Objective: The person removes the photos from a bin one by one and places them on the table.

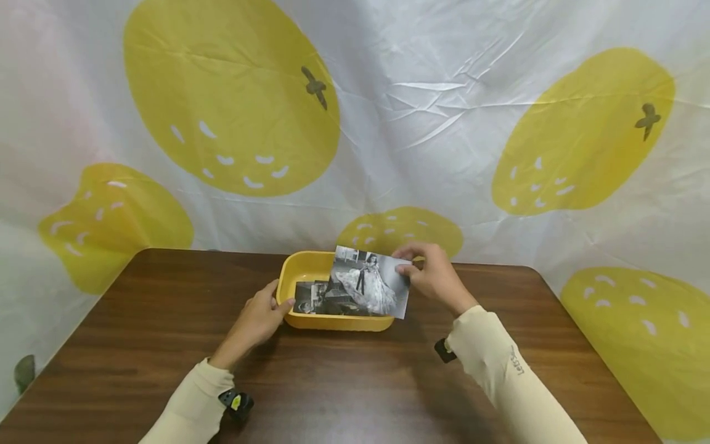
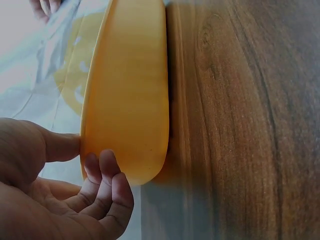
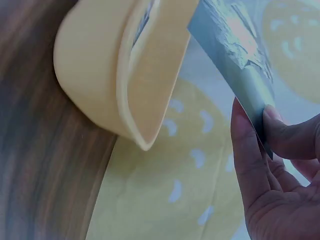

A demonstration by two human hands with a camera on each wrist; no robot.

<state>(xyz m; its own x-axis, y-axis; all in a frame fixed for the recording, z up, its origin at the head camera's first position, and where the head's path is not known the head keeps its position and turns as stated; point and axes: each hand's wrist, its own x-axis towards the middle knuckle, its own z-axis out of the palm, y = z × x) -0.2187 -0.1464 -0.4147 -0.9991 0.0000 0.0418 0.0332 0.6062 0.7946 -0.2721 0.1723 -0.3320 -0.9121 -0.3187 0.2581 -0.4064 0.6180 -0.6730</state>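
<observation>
A yellow plastic tray (image 1: 294,274) (image 2: 127,95) (image 3: 95,85) sits on the brown wooden table (image 1: 333,382), with black-and-white photos (image 1: 313,297) lying in it. My right hand (image 1: 429,274) (image 3: 272,165) pinches one black-and-white photo (image 1: 368,282) (image 3: 240,55) by its right edge and holds it tilted over the tray. My left hand (image 1: 261,317) (image 2: 60,195) holds the tray's near left corner, thumb on the rim and fingers curled against its outer wall.
A white cloth with big yellow fruit prints (image 1: 233,105) hangs behind the table and drapes past its far edge. Bare wood lies in front of the tray and on both sides. The table's left edge (image 1: 72,333) and right edge (image 1: 588,345) are in sight.
</observation>
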